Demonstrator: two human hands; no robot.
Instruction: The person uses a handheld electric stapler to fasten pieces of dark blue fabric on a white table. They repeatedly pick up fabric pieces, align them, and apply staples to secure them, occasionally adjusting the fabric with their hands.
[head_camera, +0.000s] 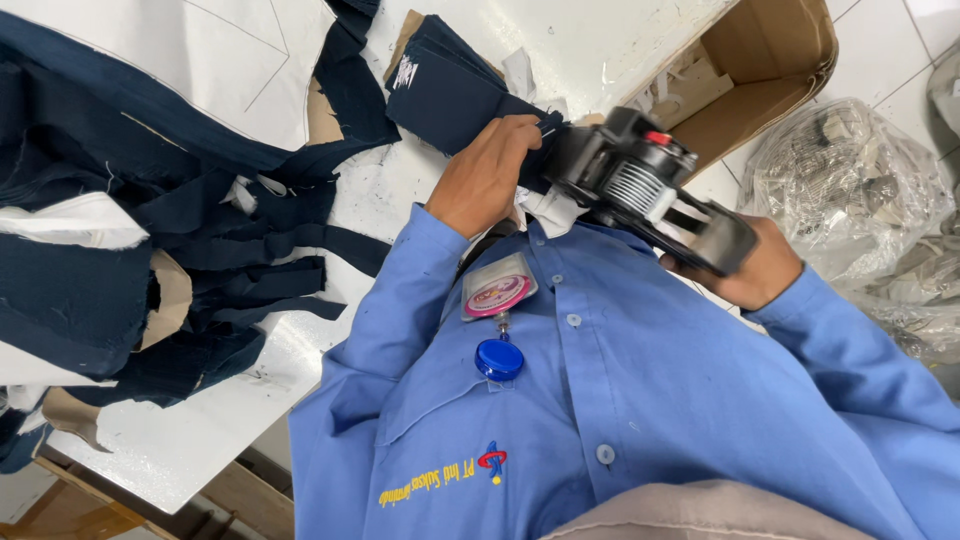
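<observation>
Left hand (487, 175) palm down, fingers curled over and pinching. Right hand (752, 272) closed in a grip. Both arms bent, blue sleeves reaching the wrists.

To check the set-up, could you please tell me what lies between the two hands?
In the head view, a black label gun lies there, gripped by the right hand, its nose against the navy fabric held by the left hand.

black label gun (640, 185) tilted, nose touching folded navy fabric pieces (450, 95) on white table
</observation>
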